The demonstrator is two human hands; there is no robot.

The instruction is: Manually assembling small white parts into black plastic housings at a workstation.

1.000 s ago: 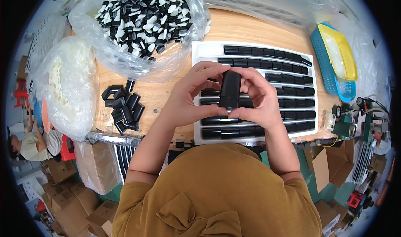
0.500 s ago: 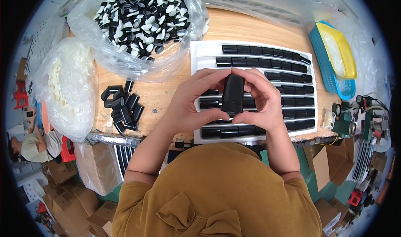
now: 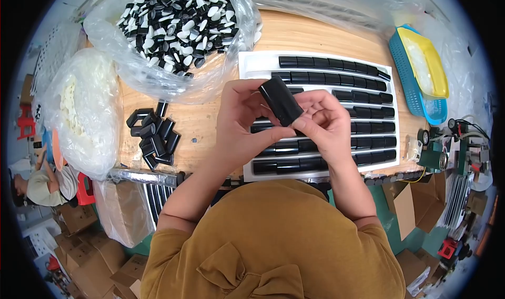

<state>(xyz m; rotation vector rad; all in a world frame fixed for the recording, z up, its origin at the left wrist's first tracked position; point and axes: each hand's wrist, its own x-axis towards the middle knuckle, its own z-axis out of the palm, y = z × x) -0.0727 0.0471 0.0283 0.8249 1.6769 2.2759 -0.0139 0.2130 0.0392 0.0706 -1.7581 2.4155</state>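
Between my two hands is a glossy black oval tube-like case [image 3: 281, 100], tilted with its top toward the upper left. My left hand [image 3: 239, 117] grips it with fingers behind its top and the thumb at its lower end. My right hand [image 3: 327, 121] pinches the lower right end between thumb and fingers. Beneath my hands lies a white tray [image 3: 258, 63] with rows of similar black cases [image 3: 336, 81]; my hands hide part of the middle rows. A loose pile of black cases [image 3: 155, 136] sits on the wooden table to the left.
An open clear bag [image 3: 210, 80] at the far left holds many black and white oval pieces [image 3: 181, 25]. Beside it is a bag of cream-coloured parts [image 3: 79, 107]. On the right stand a blue basket [image 3: 404, 70] with a yellow basket [image 3: 441, 70] and a gauge device [image 3: 439, 159].
The black case has turned from nearly upright to leaning toward the upper left. My right fingers have shifted down to its lower end, while my left hand keeps hold.
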